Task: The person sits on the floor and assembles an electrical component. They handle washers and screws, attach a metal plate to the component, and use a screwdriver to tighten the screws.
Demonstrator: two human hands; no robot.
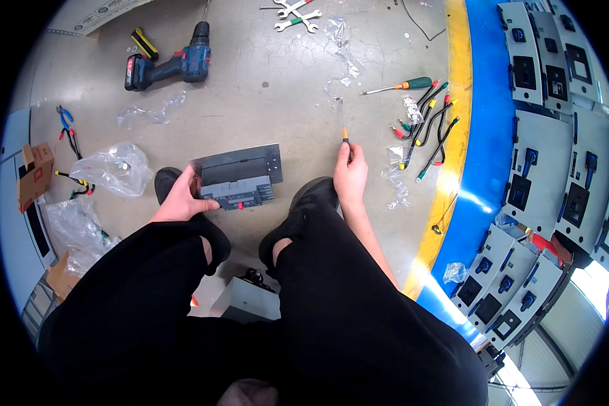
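My left hand [179, 201] grips the left end of a dark grey box-shaped electrical device [233, 191], its thumb along the near side. A flat grey metal plate [275, 162] is joined to the device, and a small red part shows on its near face. Both are held above the floor between my shoes. To the right, my right hand [350, 172] is closed round the handle of a screwdriver [345, 132] with an orange and black grip, its thin shaft pointing away from me. The screwdriver is apart from the device.
Around lie a cordless drill [176, 65], a yellow-black knife [144, 43], wrenches [298, 19], a green-handled screwdriver [404, 86], several black cables [432, 128], pliers [65, 116] and plastic bags [118, 168]. Grey enclosures [538, 162] line the right side. A grey box [247, 300] stands between my legs.
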